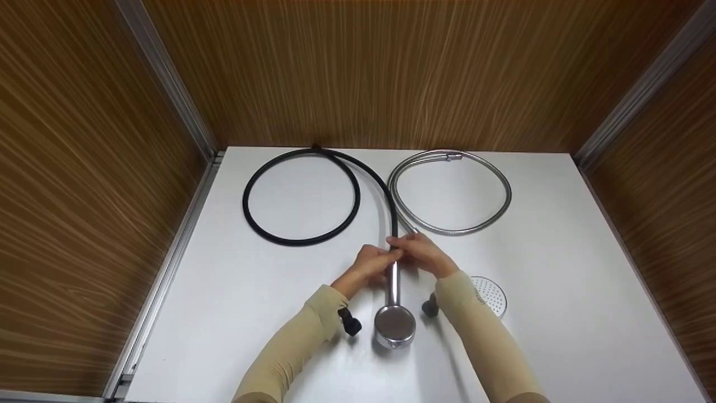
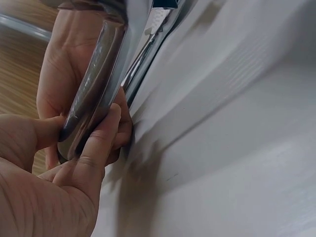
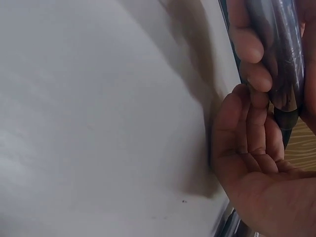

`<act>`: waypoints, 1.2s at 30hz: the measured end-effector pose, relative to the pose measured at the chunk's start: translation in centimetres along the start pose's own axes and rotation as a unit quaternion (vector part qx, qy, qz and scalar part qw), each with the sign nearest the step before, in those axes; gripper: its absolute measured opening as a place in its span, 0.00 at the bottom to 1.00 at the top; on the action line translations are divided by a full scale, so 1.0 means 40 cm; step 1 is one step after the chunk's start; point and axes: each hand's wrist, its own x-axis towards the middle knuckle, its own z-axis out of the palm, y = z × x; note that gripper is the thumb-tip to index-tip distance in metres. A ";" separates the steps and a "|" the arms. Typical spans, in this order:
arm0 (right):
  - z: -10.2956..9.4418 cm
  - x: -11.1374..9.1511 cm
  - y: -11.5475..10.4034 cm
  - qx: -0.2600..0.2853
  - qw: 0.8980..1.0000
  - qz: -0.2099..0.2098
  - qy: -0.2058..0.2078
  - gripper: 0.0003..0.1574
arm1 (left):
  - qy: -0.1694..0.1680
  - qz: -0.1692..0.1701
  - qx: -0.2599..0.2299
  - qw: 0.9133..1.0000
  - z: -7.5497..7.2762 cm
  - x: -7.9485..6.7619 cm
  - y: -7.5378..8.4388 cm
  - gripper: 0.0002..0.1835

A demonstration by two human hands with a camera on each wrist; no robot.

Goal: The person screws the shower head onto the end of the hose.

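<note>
A chrome shower head [image 1: 395,324] lies on the white table, its handle pointing away from me. My left hand [image 1: 372,264] pinches the far end of that handle [image 2: 94,84] between thumb and fingers. A black hose [image 1: 392,215] meets the handle there. My right hand [image 1: 422,253] curls its fingers round the hose at this joint; in the right wrist view the right fingers [image 3: 256,131] sit just below the handle end. The exact contact is partly hidden by the hands.
The black hose loops at the back left. A silver metal hose [image 1: 509,193] coils at the back right, one end passing behind my right hand. A second shower head [image 1: 493,296] with a white perforated face lies partly under my right sleeve. Wood-grain walls [image 1: 358,73] enclose the table [image 1: 559,268].
</note>
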 end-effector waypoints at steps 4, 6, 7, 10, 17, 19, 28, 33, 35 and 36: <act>-0.003 0.000 0.001 0.026 1.000 -0.001 0.001 0.17 | 0.000 0.000 0.000 1.000 -0.002 -0.003 0.001 0.28; -0.006 0.001 0.001 0.043 0.999 -0.002 0.001 0.19 | 0.001 0.004 0.002 1.000 -0.002 -0.004 0.001 0.27; -0.009 0.001 0.000 0.050 0.999 -0.003 0.002 0.19 | 0.001 0.006 0.003 1.000 -0.002 -0.005 0.002 0.26; -0.014 0.001 -0.001 0.062 0.998 -0.004 0.000 0.20 | 0.003 0.012 0.004 1.000 -0.002 -0.005 0.003 0.23; -0.019 0.002 0.001 0.050 0.999 -0.015 -0.003 0.16 | 0.003 0.018 -0.001 1.000 -0.002 0.000 -0.002 0.22; -0.020 0.003 0.002 0.039 0.999 -0.018 -0.003 0.14 | 0.000 0.014 -0.004 1.000 -0.002 0.001 -0.002 0.23; -0.015 0.002 -0.004 0.038 0.999 -0.006 0.006 0.09 | -0.016 0.005 -0.009 1.000 -0.005 -0.002 0.002 0.27; -0.014 0.004 -0.004 0.023 1.000 -0.014 0.010 0.10 | -0.014 0.005 -0.015 1.000 -0.006 -0.004 0.004 0.26; -0.013 0.005 -0.003 0.022 1.000 -0.015 0.011 0.10 | -0.013 0.004 -0.012 1.000 -0.006 -0.005 0.005 0.26; -0.013 0.004 -0.003 0.021 1.000 -0.016 0.013 0.10 | -0.013 0.004 -0.011 1.000 -0.006 -0.005 0.005 0.26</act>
